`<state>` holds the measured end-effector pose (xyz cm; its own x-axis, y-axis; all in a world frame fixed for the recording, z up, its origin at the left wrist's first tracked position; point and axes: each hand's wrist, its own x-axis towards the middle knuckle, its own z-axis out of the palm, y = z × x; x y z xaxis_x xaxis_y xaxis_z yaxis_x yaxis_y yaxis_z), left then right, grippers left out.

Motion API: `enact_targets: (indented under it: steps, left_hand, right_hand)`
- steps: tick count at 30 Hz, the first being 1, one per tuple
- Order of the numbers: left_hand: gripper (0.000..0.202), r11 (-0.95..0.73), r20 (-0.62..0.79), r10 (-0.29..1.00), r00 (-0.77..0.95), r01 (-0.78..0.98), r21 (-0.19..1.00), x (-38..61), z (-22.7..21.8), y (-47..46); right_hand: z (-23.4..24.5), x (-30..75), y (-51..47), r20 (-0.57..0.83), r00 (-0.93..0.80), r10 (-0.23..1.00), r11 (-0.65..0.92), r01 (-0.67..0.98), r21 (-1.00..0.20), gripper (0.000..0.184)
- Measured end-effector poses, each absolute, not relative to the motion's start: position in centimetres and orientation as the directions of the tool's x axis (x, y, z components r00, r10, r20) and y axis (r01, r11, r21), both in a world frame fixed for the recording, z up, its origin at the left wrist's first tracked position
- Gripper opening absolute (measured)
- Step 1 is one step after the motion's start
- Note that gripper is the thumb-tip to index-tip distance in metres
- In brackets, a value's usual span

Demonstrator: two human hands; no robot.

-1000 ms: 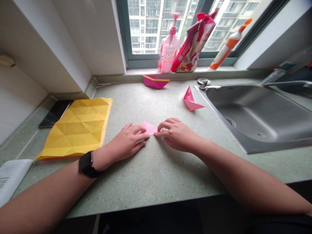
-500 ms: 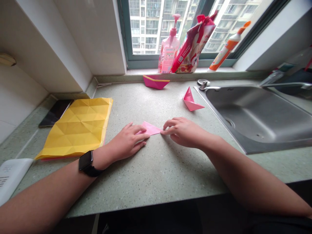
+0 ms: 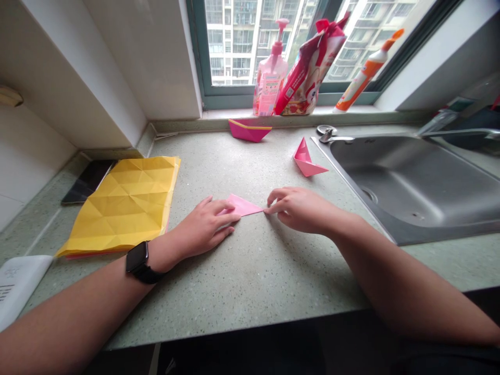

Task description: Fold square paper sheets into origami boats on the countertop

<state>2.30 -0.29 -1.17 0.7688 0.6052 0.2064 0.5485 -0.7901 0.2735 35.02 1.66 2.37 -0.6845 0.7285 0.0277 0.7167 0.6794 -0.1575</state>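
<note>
A folded light pink paper piece [image 3: 245, 207] lies on the counter between my hands, its narrow point toward the right. My left hand [image 3: 211, 221], with a black watch [image 3: 137, 258] on its wrist, rests palm down over the paper's left end. Those fingers are spread and cover part of it. At the paper's right point, my right hand [image 3: 299, 208] touches the tip with one fingertip. Its other fingers are bent and apart, gripping nothing visible. Farther back sit a pink paper boat [image 3: 308, 162] and a magenta paper boat with a yellow edge [image 3: 250, 131].
Creased yellow paper sheets [image 3: 130, 203] lie at left beside a dark phone [image 3: 89, 181]. A white device [image 3: 23, 286] is at the near left. To the right is a steel sink [image 3: 422, 187]. A pump bottle [image 3: 269, 83], red bag [image 3: 312, 73] and orange-white bottle [image 3: 361, 78] line the windowsill.
My right hand has slid slightly rightward along the paper, so more of its pointed tip shows. My left hand has stayed in place.
</note>
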Motion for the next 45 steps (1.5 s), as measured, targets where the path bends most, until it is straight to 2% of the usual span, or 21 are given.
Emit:
enact_targets:
  steps: [4,8,11,14,21,30,35,38,45]
  left_hand:
    - [0.029,-0.789,0.197,0.603,0.773,0.542,0.289,2.3,-1.0,-0.3]
    - [0.033,-0.762,0.180,0.630,0.755,0.556,0.333,2.3,-0.6,-0.3]
    - [0.032,-0.752,0.179,0.640,0.748,0.560,0.348,2.3,-0.5,-0.4]
    - [0.028,-0.765,0.195,0.629,0.753,0.555,0.326,2.2,-0.6,-0.4]
    - [0.025,-0.800,0.227,0.599,0.768,0.566,0.199,2.0,-0.6,-0.5]
    - [0.028,-0.806,0.253,0.582,0.773,0.589,0.055,1.9,0.0,-0.6]
    - [0.023,-0.807,0.262,0.565,0.782,0.590,-0.018,1.6,0.5,-0.8]
    - [0.026,-0.792,0.257,0.585,0.769,0.610,-0.025,1.5,1.0,-1.2]
    - [0.028,-0.740,0.183,0.667,0.723,0.670,0.050,1.3,2.1,-1.5]
  right_hand:
    - [1.9,34.4,1.7,0.171,-0.676,0.717,0.696,0.704,-0.140,0.034]
    - [0.7,32.9,1.2,0.329,-0.704,0.629,0.772,0.616,-0.158,0.038]
    - [-0.3,31.9,0.8,0.305,-0.766,0.566,0.823,0.546,-0.155,0.045]
    - [-0.8,31.5,0.5,0.249,-0.791,0.558,0.829,0.539,-0.146,0.044]
    - [-0.8,31.5,0.4,0.220,-0.785,0.579,0.815,0.556,-0.160,0.045]
    - [-0.6,31.0,-0.2,0.216,-0.795,0.567,0.819,0.571,-0.051,0.036]
    - [-0.4,30.8,-0.4,0.198,-0.791,0.580,0.810,0.586,-0.032,0.035]
    - [-0.3,30.8,-0.5,0.193,-0.789,0.583,0.808,0.587,-0.041,0.035]
    - [-0.3,30.7,-0.7,0.191,-0.777,0.599,0.798,0.598,-0.072,0.034]
